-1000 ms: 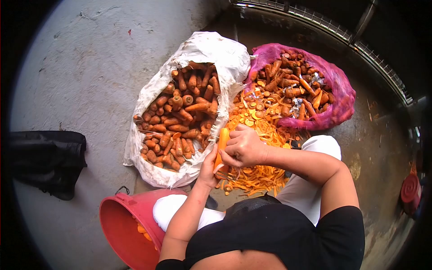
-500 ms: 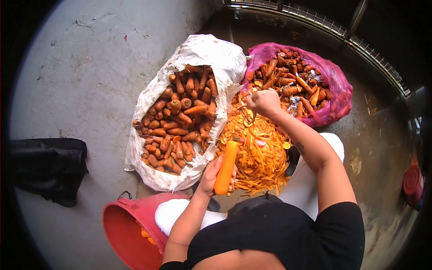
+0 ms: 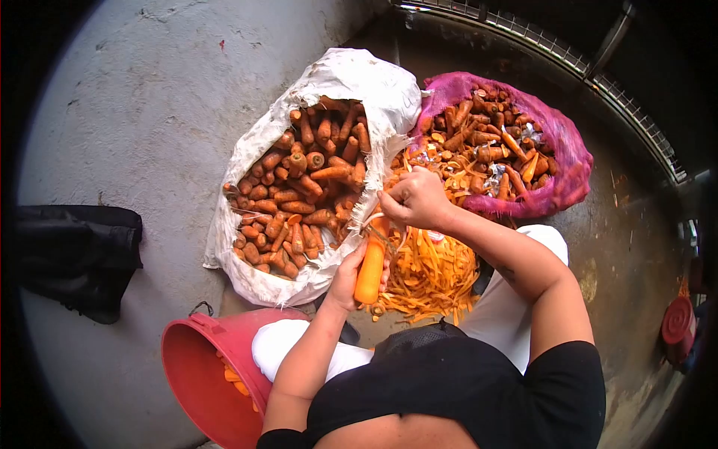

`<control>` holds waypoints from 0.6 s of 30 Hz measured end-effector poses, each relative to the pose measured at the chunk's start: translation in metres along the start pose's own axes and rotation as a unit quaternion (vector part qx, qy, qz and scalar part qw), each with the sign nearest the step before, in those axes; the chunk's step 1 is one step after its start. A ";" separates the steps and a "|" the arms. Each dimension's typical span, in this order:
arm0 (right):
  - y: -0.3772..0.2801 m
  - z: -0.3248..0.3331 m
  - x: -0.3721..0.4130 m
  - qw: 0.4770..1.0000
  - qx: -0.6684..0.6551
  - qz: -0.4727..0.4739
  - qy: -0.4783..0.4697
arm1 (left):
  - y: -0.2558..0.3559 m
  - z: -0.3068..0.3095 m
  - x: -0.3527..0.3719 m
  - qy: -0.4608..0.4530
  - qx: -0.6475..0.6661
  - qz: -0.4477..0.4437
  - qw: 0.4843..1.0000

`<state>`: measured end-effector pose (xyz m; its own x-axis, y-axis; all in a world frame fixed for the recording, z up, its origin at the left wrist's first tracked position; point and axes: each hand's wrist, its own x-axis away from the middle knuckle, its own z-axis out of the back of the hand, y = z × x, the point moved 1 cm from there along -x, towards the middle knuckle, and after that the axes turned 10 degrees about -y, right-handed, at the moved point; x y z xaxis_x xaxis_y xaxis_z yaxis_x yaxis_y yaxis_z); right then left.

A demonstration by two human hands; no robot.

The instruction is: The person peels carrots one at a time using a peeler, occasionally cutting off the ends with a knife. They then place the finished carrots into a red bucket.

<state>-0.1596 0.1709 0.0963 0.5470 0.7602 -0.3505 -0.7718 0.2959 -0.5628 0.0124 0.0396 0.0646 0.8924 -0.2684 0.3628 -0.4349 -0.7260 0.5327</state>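
Note:
My left hand [image 3: 347, 280] is closed round the lower part of a bright orange, peeled carrot [image 3: 369, 274], which it holds nearly upright. My right hand [image 3: 417, 198] is closed in a pinch at the carrot's upper end. From its fingers a thin looped tool, apparently a peeler [image 3: 372, 218], reaches the top of the carrot; its handle is mostly hidden. Beneath both hands lies a heap of orange peelings [image 3: 434, 273]. A white sack [image 3: 374, 75] of unpeeled carrots [image 3: 299, 176] stands open to the left of the hands.
A pink mesh sack [image 3: 574, 157] with carrots and cut ends lies at the back right. A red bucket [image 3: 250, 337], tipped on its side, has some orange pieces inside. Black cloth [image 3: 78, 254] is at the far left, a red round object [image 3: 679, 320] at the right.
My right hand has come down and left, bringing the tool from above the peelings to the carrot's top. My left hand still grips the carrot, now slightly higher in view.

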 end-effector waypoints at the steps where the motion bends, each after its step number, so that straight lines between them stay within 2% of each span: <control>1: 0.004 0.003 -0.001 0.999 -0.017 -0.031 -0.015 | 0.000 0.000 0.000 -0.007 -0.004 0.002 1.000; 2: 0.011 0.006 -0.004 0.997 -0.034 -0.063 -0.030 | 0.001 -0.001 -0.001 -0.026 -0.028 0.003 0.999; 4: 0.045 0.010 -0.008 0.995 0.043 -0.092 0.008 | 0.003 -0.003 0.001 -0.063 -0.074 0.003 0.995; 5: 0.068 0.015 -0.012 0.968 0.175 -0.163 -0.083 | 0.004 -0.005 0.002 -0.066 -0.078 0.005 0.995; 6: 0.083 0.023 -0.013 0.935 0.163 -0.265 -0.169 | 0.005 -0.006 0.005 -0.070 -0.080 0.008 0.994; 7: 0.104 0.019 -0.005 0.923 0.175 -0.313 -0.142 | 0.005 -0.006 0.006 -0.072 -0.082 0.009 0.994; 9: 0.143 -0.003 0.015 0.883 0.166 -0.403 -0.175 | 0.002 -0.002 0.002 -0.045 -0.020 -0.022 0.999; 11: 0.156 -0.022 0.031 0.863 0.011 -0.437 -0.253 | 0.001 0.006 -0.003 0.013 0.012 -0.060 0.998; 12: 0.175 -0.050 0.040 0.855 -0.022 -0.448 -0.261 | 0.000 0.011 -0.005 0.056 0.013 -0.080 0.995; 13: 0.166 -0.059 0.048 0.879 -0.091 -0.401 -0.240 | 0.001 0.015 -0.007 0.099 0.014 -0.099 0.990; 15: 0.170 -0.092 0.061 0.859 -0.079 -0.413 -0.292 | 0.007 0.024 -0.009 0.108 0.031 -0.102 0.988; 17: 0.163 -0.114 0.080 0.889 -0.168 -0.301 -0.302 | 0.007 0.031 -0.013 0.148 0.061 -0.115 0.980; 18: 0.163 -0.123 0.083 0.851 -0.100 -0.361 -0.369 | 0.008 0.031 -0.013 0.171 0.069 -0.132 0.974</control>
<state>-0.2004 0.2111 -0.1161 0.4466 0.5992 0.6645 -0.2095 0.7921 -0.5734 0.0013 0.0171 0.0403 0.8682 0.1494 0.4732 -0.1536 -0.8259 0.5425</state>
